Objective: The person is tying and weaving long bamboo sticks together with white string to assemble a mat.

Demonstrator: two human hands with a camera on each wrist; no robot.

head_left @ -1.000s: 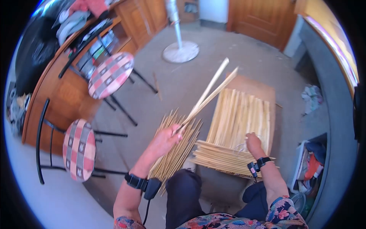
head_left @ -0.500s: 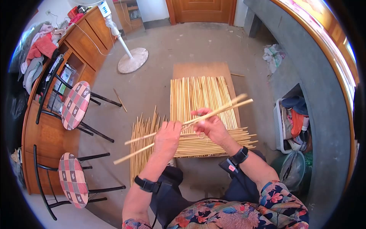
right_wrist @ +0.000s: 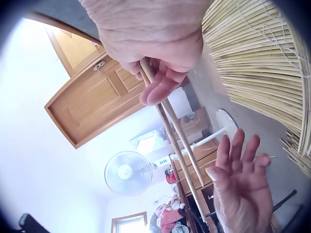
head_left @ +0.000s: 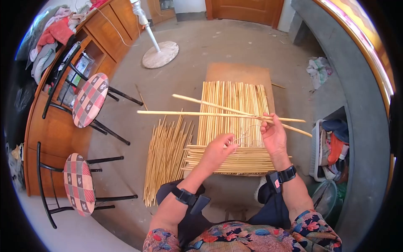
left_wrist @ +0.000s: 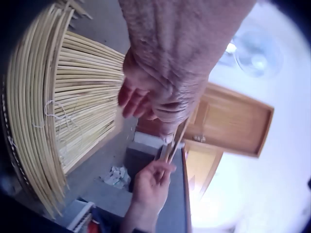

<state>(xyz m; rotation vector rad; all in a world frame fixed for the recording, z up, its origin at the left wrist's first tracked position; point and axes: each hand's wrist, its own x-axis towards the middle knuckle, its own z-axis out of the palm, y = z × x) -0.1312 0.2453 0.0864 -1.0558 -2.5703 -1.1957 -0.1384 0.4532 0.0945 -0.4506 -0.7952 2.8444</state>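
Note:
Two long pale sticks [head_left: 201, 113] cross each other over a mat of the same sticks. My right hand [head_left: 273, 136] pinches both where they cross, near their right ends. In the right wrist view the fingers curl round the sticks [right_wrist: 177, 131]. My left hand [head_left: 219, 148] is apart from them, low over the mat's near part; the right wrist view shows its fingers spread with nothing in the palm. Side-by-side sticks form the mat [head_left: 231, 96], with a second layer of sticks [head_left: 235, 161] lying crosswise at its near end. Thin white string [head_left: 252, 133] loops loosely over the mat.
A brown board [head_left: 239, 71] lies under the mat. Loose sticks [head_left: 166, 159] are heaped on the floor to its left. Two chairs [head_left: 90, 101] stand farther left, with a fan base [head_left: 160, 54] beyond. A basket of clothes [head_left: 331, 143] is at the right.
The two sticks, first in my left hand at the left and then held in both hands over the mat, are now in my right hand alone. My left hand has let go.

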